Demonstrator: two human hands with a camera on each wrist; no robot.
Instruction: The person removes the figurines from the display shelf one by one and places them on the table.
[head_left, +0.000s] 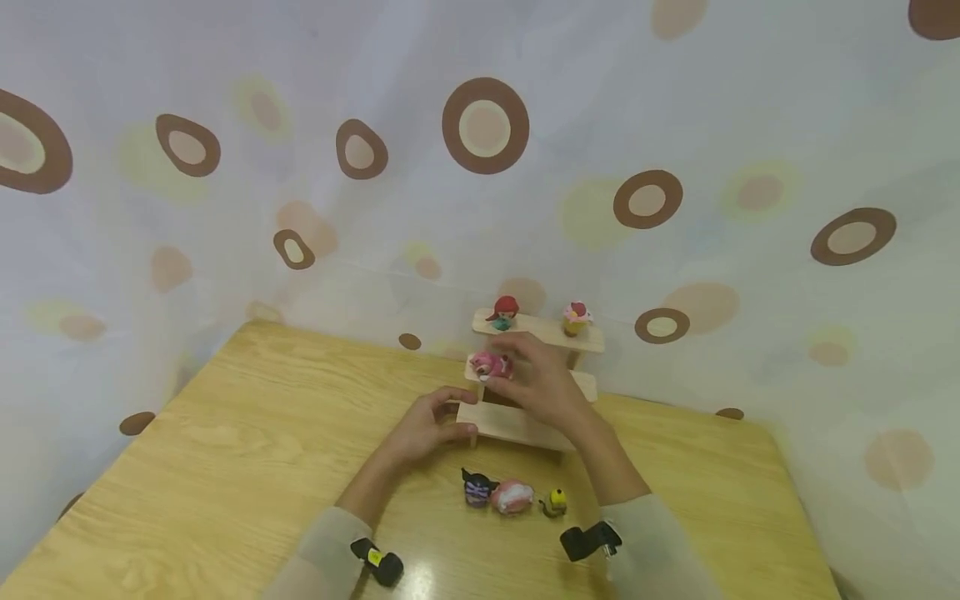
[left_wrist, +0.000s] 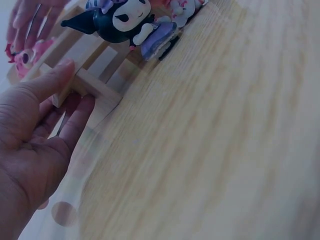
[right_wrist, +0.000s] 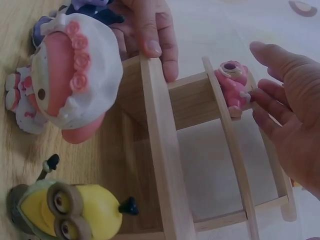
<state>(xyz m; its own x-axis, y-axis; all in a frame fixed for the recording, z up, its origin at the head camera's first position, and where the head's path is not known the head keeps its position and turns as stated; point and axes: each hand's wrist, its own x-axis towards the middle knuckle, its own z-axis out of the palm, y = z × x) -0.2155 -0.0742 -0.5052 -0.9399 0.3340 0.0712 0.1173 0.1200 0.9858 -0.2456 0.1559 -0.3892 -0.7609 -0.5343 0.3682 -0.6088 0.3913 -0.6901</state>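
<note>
Pink bear (head_left: 491, 365) lies along the middle shelf (head_left: 585, 386), head leftward.

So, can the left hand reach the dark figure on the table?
Probably yes: nothing seems to stand between the left hand and dark figure, though the hand must first release the wooden shelf.

- Shelf (head_left: 510, 422): middle tier partly hidden by right hand (head_left: 542, 379), head view; bottom cut off, right wrist view.
- Right hand: cut by right edge, right wrist view.
- Left hand (left_wrist: 32, 130): cut by left edge, left wrist view.
- Black-eared doll (left_wrist: 125, 22): top cut off, left wrist view.
- Yellow toy (right_wrist: 75, 210): clipped by bottom edge, right wrist view.
- Red-haired doll (head_left: 506, 310): face too small to read.
</note>
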